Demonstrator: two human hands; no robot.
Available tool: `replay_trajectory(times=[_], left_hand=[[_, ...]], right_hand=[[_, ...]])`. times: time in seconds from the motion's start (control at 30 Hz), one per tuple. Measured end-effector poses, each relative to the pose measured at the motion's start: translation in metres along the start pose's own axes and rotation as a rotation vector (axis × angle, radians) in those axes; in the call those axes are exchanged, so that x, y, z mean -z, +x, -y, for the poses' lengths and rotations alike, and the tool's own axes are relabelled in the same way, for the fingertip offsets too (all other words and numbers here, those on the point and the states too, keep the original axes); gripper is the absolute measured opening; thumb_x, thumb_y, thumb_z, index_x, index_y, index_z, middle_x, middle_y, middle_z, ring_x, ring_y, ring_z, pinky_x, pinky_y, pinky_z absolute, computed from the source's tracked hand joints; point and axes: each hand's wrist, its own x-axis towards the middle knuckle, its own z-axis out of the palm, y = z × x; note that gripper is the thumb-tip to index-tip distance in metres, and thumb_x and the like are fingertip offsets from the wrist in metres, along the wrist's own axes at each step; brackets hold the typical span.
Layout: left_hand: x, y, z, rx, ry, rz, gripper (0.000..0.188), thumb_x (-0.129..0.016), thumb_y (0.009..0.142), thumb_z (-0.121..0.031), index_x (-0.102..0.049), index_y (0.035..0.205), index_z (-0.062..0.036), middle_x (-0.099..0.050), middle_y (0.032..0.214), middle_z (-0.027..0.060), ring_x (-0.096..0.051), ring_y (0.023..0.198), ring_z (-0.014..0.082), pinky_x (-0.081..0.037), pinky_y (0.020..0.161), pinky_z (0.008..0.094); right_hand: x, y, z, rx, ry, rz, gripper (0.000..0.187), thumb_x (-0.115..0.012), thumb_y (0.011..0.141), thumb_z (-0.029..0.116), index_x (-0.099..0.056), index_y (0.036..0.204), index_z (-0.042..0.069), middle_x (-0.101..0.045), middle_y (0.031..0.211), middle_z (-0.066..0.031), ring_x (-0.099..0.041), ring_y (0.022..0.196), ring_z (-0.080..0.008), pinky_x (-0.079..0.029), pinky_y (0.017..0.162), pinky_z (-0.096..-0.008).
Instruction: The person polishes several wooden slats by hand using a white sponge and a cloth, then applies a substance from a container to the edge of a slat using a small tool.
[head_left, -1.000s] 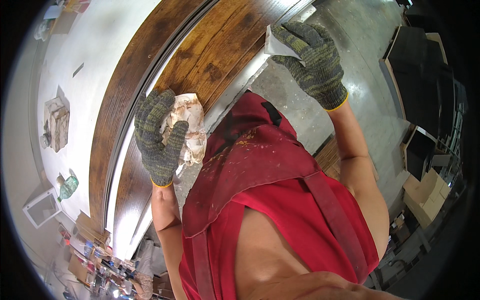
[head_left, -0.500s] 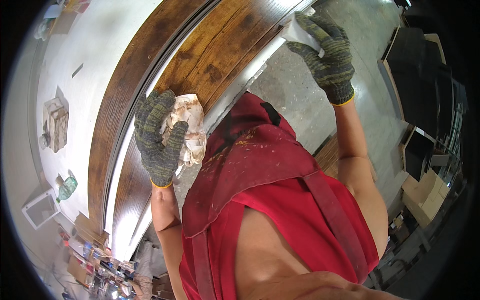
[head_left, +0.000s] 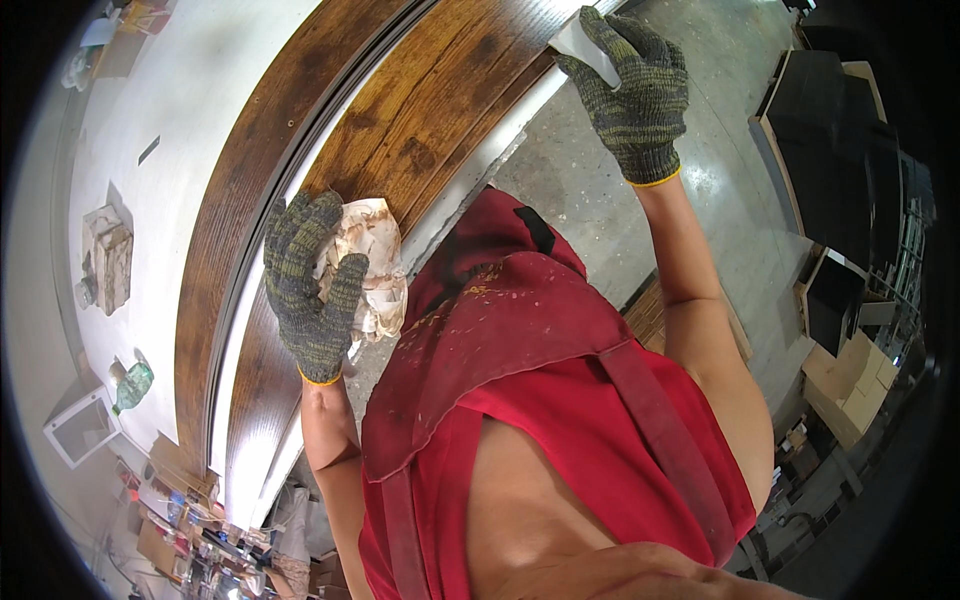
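In a dark green knitted glove, my left hand point(head_left: 310, 285) is closed around a crumpled, brown-stained white rag point(head_left: 372, 262). It rests over the dark wood-grain panel point(head_left: 415, 110), beside its grey edge channel. Up at the panel's far right end, my right hand point(head_left: 632, 95), gloved the same way, pinches a flat white piece point(head_left: 583, 50) between thumb and fingers. That piece meets the panel's near edge; whether it is a scraper or folded paper I cannot make out.
Beyond the channel lies a second wood-grain panel point(head_left: 235, 200) on a white table point(head_left: 165, 215). A stained block-like bundle point(head_left: 110, 255) and a crumpled green plastic bottle point(head_left: 132, 387) sit there. Dark boards point(head_left: 835, 140) and a cardboard box point(head_left: 850, 390) stand at the right.
My right hand has moved a little left and upward, carrying the white piece along the panel edge. My left hand and the rag have shifted only slightly.
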Motion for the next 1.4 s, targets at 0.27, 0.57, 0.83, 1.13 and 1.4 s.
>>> replay_trajectory(times=[0.27, 0.57, 0.83, 1.13, 1.4], left_hand=[[0.003, 0.0, 0.0, -0.013, 0.017, 0.012, 0.039, -0.075, 0.079, -0.013, -0.067, 0.117, -0.0087, -0.067, 0.124, 0.0104, -0.055, 0.127, 0.0313, -0.033, 0.114, 0.0472], [0.001, -0.004, 0.003, 0.009, -0.054, 0.057, 0.044, -0.066, 0.084, -0.005, -0.063, 0.128, -0.0064, -0.061, 0.134, 0.0104, -0.044, 0.137, 0.0291, -0.028, 0.117, 0.0448], [0.001, -0.003, -0.002, -0.005, -0.041, 0.005, 0.039, -0.073, 0.081, -0.009, -0.066, 0.119, -0.0083, -0.066, 0.126, 0.0093, -0.052, 0.129, 0.0295, -0.034, 0.113, 0.0448], [0.0, -0.004, 0.001, 0.022, -0.11, -0.002, 0.04, -0.074, 0.081, -0.01, -0.066, 0.12, -0.0082, -0.066, 0.126, 0.0103, -0.051, 0.13, 0.0301, -0.033, 0.114, 0.0442], [0.006, 0.006, -0.001, -0.302, 0.311, 0.183, 0.081, -0.083, 0.07, -0.048, -0.055, 0.134, -0.0067, -0.055, 0.139, 0.0167, -0.047, 0.132, 0.038, -0.023, 0.118, 0.0527]], right_hand=[[0.004, 0.007, -0.001, 0.046, -0.072, -0.003, 0.048, -0.084, 0.07, 0.028, -0.071, 0.114, 0.014, -0.066, 0.101, -0.01, -0.061, 0.097, -0.0327, -0.048, 0.086, -0.0445], [0.006, 0.008, 0.001, 0.047, -0.056, 0.007, 0.044, -0.082, 0.071, 0.027, -0.072, 0.112, 0.014, -0.066, 0.098, -0.0098, -0.06, 0.094, -0.0331, -0.048, 0.083, -0.0447], [0.005, 0.005, -0.004, 0.088, -0.056, -0.002, 0.048, -0.082, 0.071, 0.029, -0.071, 0.115, 0.013, -0.065, 0.101, -0.0097, -0.06, 0.095, -0.032, -0.048, 0.083, -0.045], [0.009, 0.009, -0.011, -0.017, -0.045, 0.009, 0.049, -0.084, 0.068, 0.028, -0.072, 0.113, 0.013, -0.067, 0.1, -0.0099, -0.062, 0.096, -0.031, -0.048, 0.086, -0.0437], [0.011, -0.011, -0.045, -0.318, 0.52, -0.11, 0.047, -0.081, 0.075, 0.03, -0.071, 0.115, 0.008, -0.068, 0.105, -0.0145, -0.063, 0.097, -0.0342, -0.05, 0.087, -0.0436]])
